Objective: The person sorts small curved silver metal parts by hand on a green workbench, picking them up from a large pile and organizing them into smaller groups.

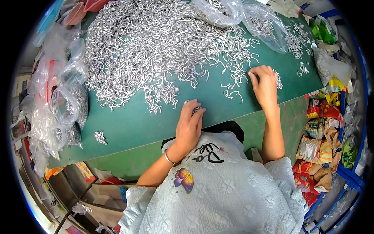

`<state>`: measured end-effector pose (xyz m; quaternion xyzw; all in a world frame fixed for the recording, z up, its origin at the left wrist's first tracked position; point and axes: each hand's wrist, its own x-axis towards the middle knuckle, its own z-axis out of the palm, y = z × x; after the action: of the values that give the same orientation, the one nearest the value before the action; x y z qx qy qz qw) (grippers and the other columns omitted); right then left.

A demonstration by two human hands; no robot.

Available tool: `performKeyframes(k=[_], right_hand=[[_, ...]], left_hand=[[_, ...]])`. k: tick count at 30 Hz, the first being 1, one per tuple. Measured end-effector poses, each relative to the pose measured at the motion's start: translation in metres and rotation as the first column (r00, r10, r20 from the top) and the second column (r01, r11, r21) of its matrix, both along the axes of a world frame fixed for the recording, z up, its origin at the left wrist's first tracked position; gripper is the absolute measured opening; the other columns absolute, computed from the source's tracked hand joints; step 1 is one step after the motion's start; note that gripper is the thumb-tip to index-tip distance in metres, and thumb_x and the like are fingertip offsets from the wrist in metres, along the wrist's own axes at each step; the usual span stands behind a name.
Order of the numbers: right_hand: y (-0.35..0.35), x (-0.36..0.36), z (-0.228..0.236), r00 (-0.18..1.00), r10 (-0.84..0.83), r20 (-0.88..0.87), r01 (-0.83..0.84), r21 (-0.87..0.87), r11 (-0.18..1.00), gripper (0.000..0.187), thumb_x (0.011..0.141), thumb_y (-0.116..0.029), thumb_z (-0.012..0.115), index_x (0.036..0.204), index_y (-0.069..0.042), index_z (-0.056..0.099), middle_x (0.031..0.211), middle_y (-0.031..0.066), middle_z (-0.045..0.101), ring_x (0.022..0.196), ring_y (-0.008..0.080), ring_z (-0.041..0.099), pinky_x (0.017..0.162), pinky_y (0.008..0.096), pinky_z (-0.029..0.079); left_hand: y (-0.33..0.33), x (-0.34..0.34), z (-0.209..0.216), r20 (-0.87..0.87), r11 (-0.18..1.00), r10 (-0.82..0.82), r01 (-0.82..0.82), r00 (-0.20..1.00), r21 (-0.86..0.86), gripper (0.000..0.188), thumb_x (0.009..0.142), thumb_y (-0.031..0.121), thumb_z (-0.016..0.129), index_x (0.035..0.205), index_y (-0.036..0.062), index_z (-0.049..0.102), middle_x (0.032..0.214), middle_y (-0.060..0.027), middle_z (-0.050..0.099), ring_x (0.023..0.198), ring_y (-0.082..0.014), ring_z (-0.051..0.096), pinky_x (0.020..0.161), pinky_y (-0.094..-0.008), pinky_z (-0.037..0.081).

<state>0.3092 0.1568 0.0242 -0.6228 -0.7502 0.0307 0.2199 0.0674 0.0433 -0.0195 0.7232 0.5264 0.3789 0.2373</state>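
A wide heap of small curved silver metal hooks [156,50] covers the far part of the green table [128,128]. My left hand [189,126] rests at the near edge, its fingers curled round a few silver pieces [197,110] that show between thumb and fingertips. Farther right, my right hand [265,87] is over the tabletop beside the heap's loose right fringe. Its fingers bend down toward the thumb; whatever is between them is too small to make out. Just right of that hand lies a little cluster of silver pieces [278,80].
Clear plastic bags [269,33] lie at the back right near scattered smaller pieces [298,41]. Filled plastic bags [74,101] line the left edge, with a small pile of pieces [100,137] nearby. Colourful packages [315,150] stand on blue shelving at right.
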Motion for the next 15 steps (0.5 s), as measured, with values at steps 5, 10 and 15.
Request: performKeyframes(k=[5, 10, 15], right_hand=[[-0.008, 0.003, 0.000, 0.905, -0.063, -0.421, -0.011, -0.170, 0.985, 0.006, 0.084, -0.009, 0.069, 0.083, -0.004, 0.066, 0.078, 0.0098, 0.062, 0.077, 0.0303, 0.057, 0.078, 0.0411, 0.042], [-0.019, 0.002, -0.003, 0.966, -0.040, -0.257, 0.003, -0.143, 0.990, 0.008, 0.082, -0.007, 0.069, 0.081, -0.002, 0.064, 0.076, 0.0110, 0.062, 0.076, 0.0312, 0.058, 0.074, 0.0408, 0.042], [-0.017, 0.009, -0.010, 0.987, -0.005, -0.162, -0.024, -0.172, 0.985, 0.009, 0.081, -0.007, 0.070, 0.080, -0.001, 0.063, 0.075, 0.0109, 0.062, 0.074, 0.0302, 0.057, 0.073, 0.0402, 0.042]], left_hand=[[0.001, 0.001, 0.001, -0.004, 1.000, 0.011, -0.011, 1.000, -0.002, 0.025, 0.079, -0.010, 0.063, 0.102, -0.0033, 0.063, 0.114, -0.0170, 0.055, 0.116, -0.0387, 0.053, 0.107, -0.0526, 0.040], [0.001, 0.002, 0.007, -0.012, 1.000, -0.001, 0.001, 1.000, -0.006, 0.028, 0.080, -0.007, 0.064, 0.108, -0.0016, 0.062, 0.115, -0.0163, 0.056, 0.115, -0.0380, 0.053, 0.107, -0.0528, 0.039], [0.031, 0.016, 0.034, -0.116, 0.996, -0.087, 0.088, 0.990, 0.004, 0.032, 0.084, -0.002, 0.064, 0.115, 0.0002, 0.060, 0.116, -0.0139, 0.058, 0.114, -0.0333, 0.053, 0.104, -0.0481, 0.038]])
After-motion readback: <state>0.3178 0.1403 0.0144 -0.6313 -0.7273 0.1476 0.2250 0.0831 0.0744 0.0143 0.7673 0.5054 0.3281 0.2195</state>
